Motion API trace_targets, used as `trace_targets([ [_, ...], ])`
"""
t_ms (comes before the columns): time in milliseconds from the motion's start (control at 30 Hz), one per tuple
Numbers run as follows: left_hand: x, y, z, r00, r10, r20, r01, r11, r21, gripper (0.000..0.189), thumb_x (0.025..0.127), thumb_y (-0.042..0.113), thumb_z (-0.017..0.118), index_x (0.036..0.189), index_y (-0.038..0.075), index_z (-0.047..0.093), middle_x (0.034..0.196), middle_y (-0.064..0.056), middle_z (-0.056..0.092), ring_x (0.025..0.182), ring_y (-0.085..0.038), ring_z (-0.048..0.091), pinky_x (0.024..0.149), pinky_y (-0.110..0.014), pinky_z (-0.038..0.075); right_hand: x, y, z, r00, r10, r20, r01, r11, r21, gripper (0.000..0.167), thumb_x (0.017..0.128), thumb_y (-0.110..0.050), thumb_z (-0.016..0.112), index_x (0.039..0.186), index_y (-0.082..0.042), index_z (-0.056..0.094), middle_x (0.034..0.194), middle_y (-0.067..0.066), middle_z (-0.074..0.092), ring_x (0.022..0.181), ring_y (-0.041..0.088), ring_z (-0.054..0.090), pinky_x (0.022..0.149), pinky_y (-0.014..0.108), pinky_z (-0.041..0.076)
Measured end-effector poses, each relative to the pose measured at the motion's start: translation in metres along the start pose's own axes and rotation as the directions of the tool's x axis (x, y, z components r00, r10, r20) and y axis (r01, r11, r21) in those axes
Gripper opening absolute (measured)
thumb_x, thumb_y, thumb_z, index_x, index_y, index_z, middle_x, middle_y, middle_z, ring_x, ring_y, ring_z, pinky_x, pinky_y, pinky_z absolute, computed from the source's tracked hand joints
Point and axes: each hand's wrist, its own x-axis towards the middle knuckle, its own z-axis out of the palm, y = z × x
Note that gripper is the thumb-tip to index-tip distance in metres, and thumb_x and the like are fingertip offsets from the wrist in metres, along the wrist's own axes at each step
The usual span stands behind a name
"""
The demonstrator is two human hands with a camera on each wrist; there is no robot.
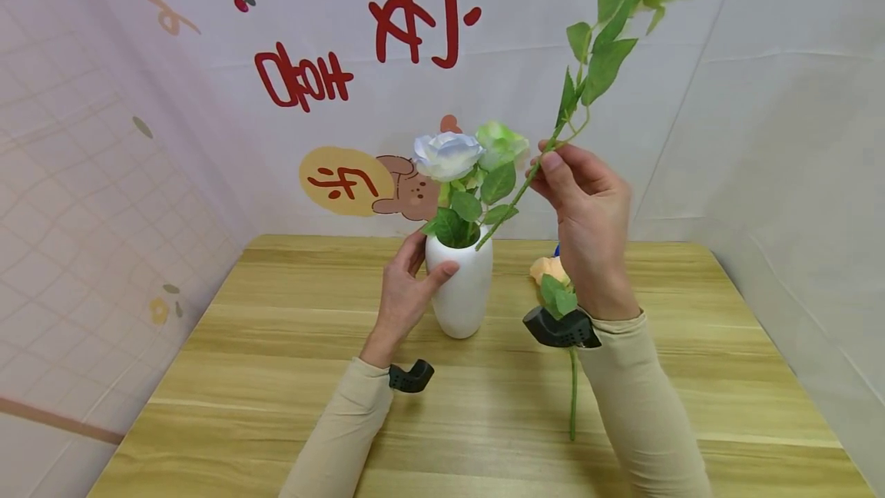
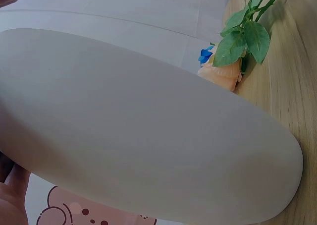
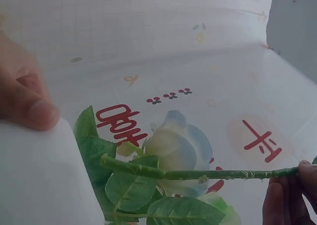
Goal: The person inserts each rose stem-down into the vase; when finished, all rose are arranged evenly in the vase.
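The right hand (image 1: 591, 198) pinches the stem of 1 long pale flower (image 1: 607, 71), right of the white vase (image 1: 462, 298). Its long axis slants: bloom up and rightward, away from the vase, stem end down by the vase's mouth; contact is unclear. The left hand (image 1: 404, 287) grips the upright vase's left side. 2 blooms (image 1: 448, 156) rise from the vase; 1 peach flower (image 1: 548, 270) lies right of it, stem toward the person.
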Motion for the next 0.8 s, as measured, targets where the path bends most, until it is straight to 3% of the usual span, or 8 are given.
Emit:
trace_targets([
  [200, 0.0, 0.001, 0.0, 1.0, -0.009, 0.003, 0.009, 1.0, -0.001, 0.103, 0.079, 0.073, 0.073, 0.148, 0.0, 0.051, 0.148, -0.016, 0.055, 0.139, -0.026, 0.053, 0.116, -0.029, 0.041, 0.0, 0.008, 0.008, 1.0, 0.0, -0.004, 0.0, 1.0, -0.03, 0.01, 0.096, 0.002, 0.072, 0.104, 0.002, 0.078, 0.11, 0.027, 0.071, 0.083, 0.02, 0.072, 0.088, 0.039, 0.063],
  [800, -0.001, 0.001, -0.001, 1.0, -0.017, 0.008, 0.017, 1.0, 0.01, 0.101, 0.08, 0.072, 0.073, 0.149, 0.002, 0.051, 0.148, -0.016, 0.056, 0.14, -0.025, 0.052, 0.117, -0.03, 0.04, 0.001, 0.019, 0.016, 1.0, 0.001, -0.029, -0.001, 1.0, -0.024, 0.012, 0.096, 0.005, 0.07, 0.099, -0.002, 0.078, 0.106, 0.02, 0.075, 0.076, 0.017, 0.071, 0.082, 0.032, 0.063],
])
